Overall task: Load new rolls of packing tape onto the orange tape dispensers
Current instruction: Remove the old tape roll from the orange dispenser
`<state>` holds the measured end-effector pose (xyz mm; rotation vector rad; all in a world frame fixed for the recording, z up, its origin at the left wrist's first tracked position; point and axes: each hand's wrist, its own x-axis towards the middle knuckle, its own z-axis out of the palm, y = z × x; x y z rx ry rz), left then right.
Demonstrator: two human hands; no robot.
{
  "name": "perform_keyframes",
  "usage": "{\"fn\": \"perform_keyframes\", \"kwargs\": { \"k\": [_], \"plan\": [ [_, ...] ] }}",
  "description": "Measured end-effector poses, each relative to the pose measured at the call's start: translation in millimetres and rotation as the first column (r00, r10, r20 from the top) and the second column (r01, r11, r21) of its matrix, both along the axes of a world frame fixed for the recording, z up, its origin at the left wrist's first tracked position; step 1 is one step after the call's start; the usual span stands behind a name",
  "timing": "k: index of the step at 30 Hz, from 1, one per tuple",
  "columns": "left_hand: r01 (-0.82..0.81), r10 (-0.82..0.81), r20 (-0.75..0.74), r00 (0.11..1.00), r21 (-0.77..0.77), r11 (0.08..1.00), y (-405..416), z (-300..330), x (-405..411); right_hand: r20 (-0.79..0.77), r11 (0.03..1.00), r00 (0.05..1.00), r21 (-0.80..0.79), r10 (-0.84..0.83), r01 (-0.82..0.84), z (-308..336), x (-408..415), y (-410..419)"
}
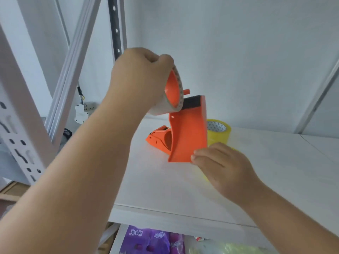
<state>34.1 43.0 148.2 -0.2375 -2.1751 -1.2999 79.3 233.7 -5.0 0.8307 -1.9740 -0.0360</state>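
Note:
My right hand (220, 165) pinches the lower corner of an orange tape dispenser (189, 132) and holds it upright above the white shelf (165, 189). My left hand (141, 79) grips a tape roll core with an orange hub (173, 90) at the dispenser's top end, beside its black pad. A second orange dispenser (158, 138) lies on the shelf behind the held one. A yellow roll of packing tape (218, 132) stands on the shelf to the right, partly hidden by the dispenser and my right hand.
White metal rack uprights (22, 125) rise on the left, with a breaker and wires (80, 110) behind them. The white back wall is close behind the shelf. Purple packages (152, 241) lie on the level below.

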Motion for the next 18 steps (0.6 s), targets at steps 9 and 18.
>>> {"fn": "perform_keyframes", "kwargs": {
  "k": [9, 18],
  "plan": [
    [0.029, -0.059, 0.155, 0.986, 0.187, 0.982, -8, 21, -17, 0.135, 0.980, 0.971, 0.013, -0.199, 0.199, 17, -11, 38],
    [0.062, -0.079, 0.152, 0.985, 0.112, 0.992, 1, 9, -14, 0.203, 0.965, 0.960, -0.138, -0.194, 0.225, 30, -6, 14]
  ]
}}
